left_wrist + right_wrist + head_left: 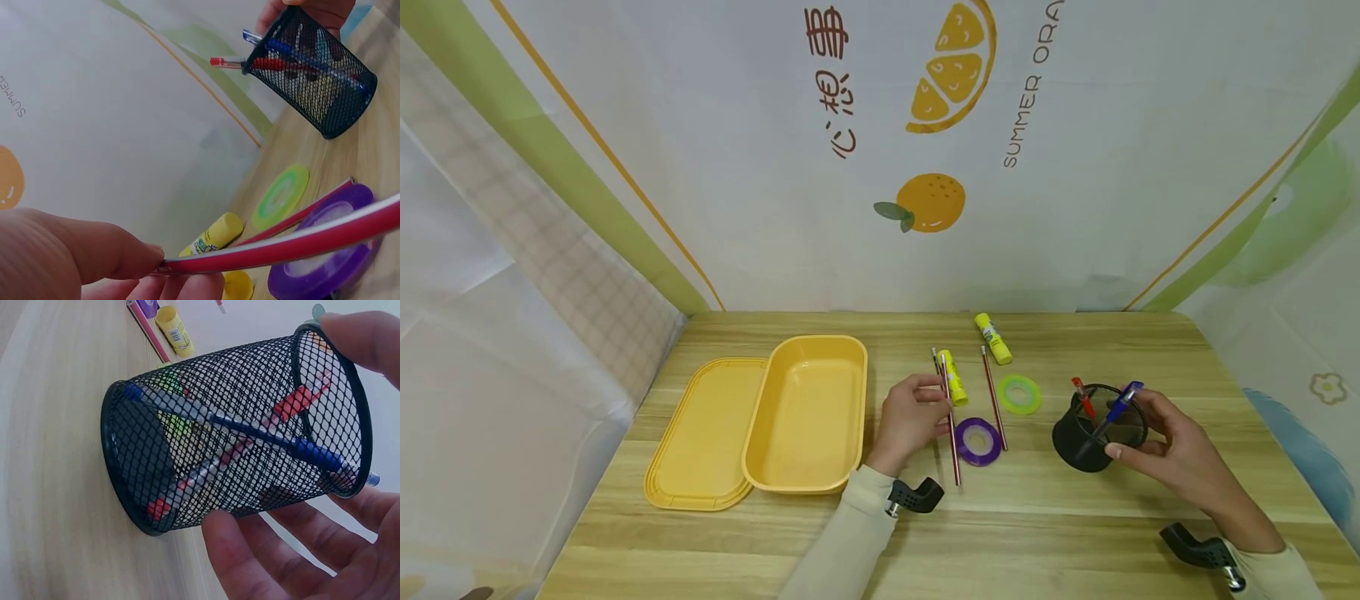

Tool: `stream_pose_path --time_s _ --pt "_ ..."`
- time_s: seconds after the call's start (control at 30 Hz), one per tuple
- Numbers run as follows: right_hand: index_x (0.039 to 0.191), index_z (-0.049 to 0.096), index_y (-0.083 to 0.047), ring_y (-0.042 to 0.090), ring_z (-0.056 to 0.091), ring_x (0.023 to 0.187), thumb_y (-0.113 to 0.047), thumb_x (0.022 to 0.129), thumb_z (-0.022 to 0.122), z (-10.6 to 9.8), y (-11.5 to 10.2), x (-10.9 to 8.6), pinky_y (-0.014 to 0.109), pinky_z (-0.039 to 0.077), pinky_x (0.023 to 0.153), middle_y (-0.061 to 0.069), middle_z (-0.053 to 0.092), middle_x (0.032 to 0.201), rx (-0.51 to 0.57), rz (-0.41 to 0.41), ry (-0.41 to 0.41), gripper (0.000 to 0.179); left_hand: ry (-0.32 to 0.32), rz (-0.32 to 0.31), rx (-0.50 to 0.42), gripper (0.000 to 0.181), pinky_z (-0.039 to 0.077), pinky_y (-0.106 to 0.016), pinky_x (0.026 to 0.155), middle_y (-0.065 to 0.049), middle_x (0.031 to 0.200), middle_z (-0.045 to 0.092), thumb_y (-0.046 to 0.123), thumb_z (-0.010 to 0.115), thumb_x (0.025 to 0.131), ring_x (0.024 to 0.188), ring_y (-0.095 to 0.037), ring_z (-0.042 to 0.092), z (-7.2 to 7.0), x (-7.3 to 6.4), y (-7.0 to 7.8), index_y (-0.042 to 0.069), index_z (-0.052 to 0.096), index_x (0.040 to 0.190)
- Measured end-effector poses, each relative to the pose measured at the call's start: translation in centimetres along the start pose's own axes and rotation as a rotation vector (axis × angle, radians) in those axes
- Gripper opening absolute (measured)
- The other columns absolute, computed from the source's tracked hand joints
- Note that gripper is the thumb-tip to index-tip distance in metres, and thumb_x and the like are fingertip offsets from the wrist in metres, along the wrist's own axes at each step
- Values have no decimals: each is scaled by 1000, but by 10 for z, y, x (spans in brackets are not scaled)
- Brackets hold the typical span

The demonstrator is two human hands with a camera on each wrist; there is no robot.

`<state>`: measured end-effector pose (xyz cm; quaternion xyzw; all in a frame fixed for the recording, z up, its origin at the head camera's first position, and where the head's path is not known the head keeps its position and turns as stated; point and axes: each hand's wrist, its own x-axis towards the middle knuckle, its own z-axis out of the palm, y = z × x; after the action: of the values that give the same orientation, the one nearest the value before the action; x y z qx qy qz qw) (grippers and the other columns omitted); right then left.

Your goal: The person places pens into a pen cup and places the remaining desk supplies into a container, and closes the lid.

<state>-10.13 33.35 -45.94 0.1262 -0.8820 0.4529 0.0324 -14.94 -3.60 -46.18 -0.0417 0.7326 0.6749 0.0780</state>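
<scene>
My left hand pinches a red striped pencil between thumb and fingers; the left wrist view shows this pencil close up. At the right, my right hand holds the rim and side of a black mesh pen holder. A red pen and a blue pen lean crosswise inside it. Near my left hand lie a purple tape roll, another red pencil and a yellow glue stick. A darker pencil is partly hidden by that hand.
Left of my left hand stands a yellow box, its rim overlapping a flat yellow lid. Farther back lie a second glue stick and a green tape roll. A printed cloth hangs behind the wooden table.
</scene>
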Motion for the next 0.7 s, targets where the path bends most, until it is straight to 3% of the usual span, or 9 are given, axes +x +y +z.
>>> stream_pose_path --time_s 0.2,0.7 --pt "156 42 1 -19 55 115 -5 89 83 0 1 0 16 60 76 -30 54 134 11 -14 4 79 -26 2 -62 39 66 -35 69 -13 110 74 5 76 92 77 -19 75 1 -3 7 6 69 129" --pt "155 42 1 -19 55 116 0 88 83 0 5 0 15 59 76 -31 55 135 28 -31 7 78 -55 56 -139 40 66 -37 73 -12 112 72 6 76 94 84 -15 74 12 -9 25 8 66 133"
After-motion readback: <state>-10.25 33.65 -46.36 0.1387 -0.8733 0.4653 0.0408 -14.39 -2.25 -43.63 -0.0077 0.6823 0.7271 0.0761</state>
